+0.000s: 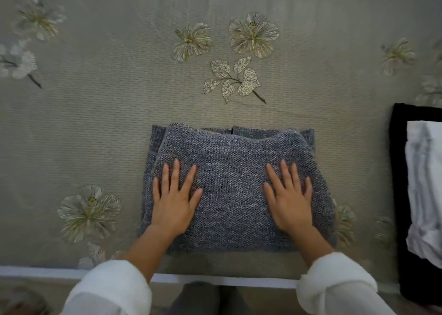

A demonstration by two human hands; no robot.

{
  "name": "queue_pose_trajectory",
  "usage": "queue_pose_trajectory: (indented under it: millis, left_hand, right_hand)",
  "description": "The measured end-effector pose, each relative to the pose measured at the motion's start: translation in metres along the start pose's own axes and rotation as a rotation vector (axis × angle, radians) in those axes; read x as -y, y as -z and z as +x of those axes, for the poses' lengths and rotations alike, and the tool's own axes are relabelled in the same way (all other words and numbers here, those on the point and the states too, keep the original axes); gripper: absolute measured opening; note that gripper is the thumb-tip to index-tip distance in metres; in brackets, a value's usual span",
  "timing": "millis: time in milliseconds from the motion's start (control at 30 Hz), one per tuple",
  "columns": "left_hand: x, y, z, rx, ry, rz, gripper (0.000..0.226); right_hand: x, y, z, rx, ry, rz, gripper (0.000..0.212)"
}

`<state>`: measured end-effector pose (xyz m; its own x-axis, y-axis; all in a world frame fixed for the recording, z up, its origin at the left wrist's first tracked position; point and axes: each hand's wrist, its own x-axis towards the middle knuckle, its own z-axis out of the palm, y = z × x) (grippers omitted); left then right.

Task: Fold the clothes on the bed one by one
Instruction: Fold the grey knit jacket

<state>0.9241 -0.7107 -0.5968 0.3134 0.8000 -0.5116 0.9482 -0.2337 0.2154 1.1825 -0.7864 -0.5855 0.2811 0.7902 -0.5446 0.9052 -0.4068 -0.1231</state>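
Observation:
A grey-blue knitted garment (233, 171) lies folded into a rough rectangle on the bed, near its front edge. My left hand (174, 197) presses flat on the garment's left part, fingers straight and spread. On the right part my right hand (289, 197) lies flat in the same way. Both hands hold nothing. White sleeves cover my forearms.
The bed carries a beige cover (119, 111) printed with pale flowers and leaves. At the right edge a black cloth (398, 171) lies with a white-and-grey striped garment (423, 183) on top. The bed's white front edge (215, 280) runs below the folded garment.

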Motion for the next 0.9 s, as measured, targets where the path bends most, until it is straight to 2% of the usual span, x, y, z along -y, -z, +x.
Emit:
queue_pose_trajectory:
  millis: [67,133,167,233,300,367,433,500,567,633,767,900]
  left_hand:
    - [0.006,-0.003,0.007,0.045,0.07,0.023,0.058]
    - [0.011,0.001,0.013,0.032,0.041,0.064,0.055]
    - [0.014,0.005,0.016,0.008,0.014,0.075,0.055]
    - [0.022,0.014,0.017,-0.038,0.022,0.034,0.058]
    - [0.034,0.016,0.014,-0.048,0.185,-0.166,0.073]
    - [0.045,0.016,0.01,-0.044,0.422,-0.568,0.083]
    - [0.042,0.019,0.002,-0.065,0.57,-0.906,0.068]
    - [0.034,0.023,-0.006,-0.04,0.66,-1.04,0.043]
    - [0.023,0.03,-0.012,-0.022,0.703,-1.072,0.027]
    - [0.016,0.034,-0.017,-0.059,0.688,-1.022,0.027]
    - [-0.008,0.05,-0.032,-0.114,0.628,-0.939,0.029]
    - [-0.046,0.074,-0.051,-0.137,0.495,-0.85,0.024]
  right_hand:
    - [-0.018,0.002,0.008,0.05,-0.099,-0.063,0.051]
    - [-0.037,0.014,0.019,0.097,-0.192,-0.064,0.051]
    - [-0.046,0.02,0.026,0.126,-0.216,-0.003,0.051]
    - [-0.064,0.031,0.036,0.137,-0.224,0.292,0.056]
    - [-0.072,0.039,0.036,0.062,-0.285,0.657,0.072]
    - [-0.072,0.042,0.026,0.052,-0.423,0.869,0.086]
    - [-0.071,0.033,0.016,0.085,-0.547,0.991,0.086]
    - [-0.071,0.02,0.009,0.052,-0.65,1.028,0.08]
    - [-0.069,0.016,0.004,0.024,-0.715,1.065,0.066]
    - [-0.065,0.018,-0.001,0.013,-0.696,1.03,0.049]
    - [-0.055,0.035,-0.028,-0.024,-0.544,0.979,0.05]
    - [-0.062,0.067,-0.069,0.092,-0.5,1.238,0.031]
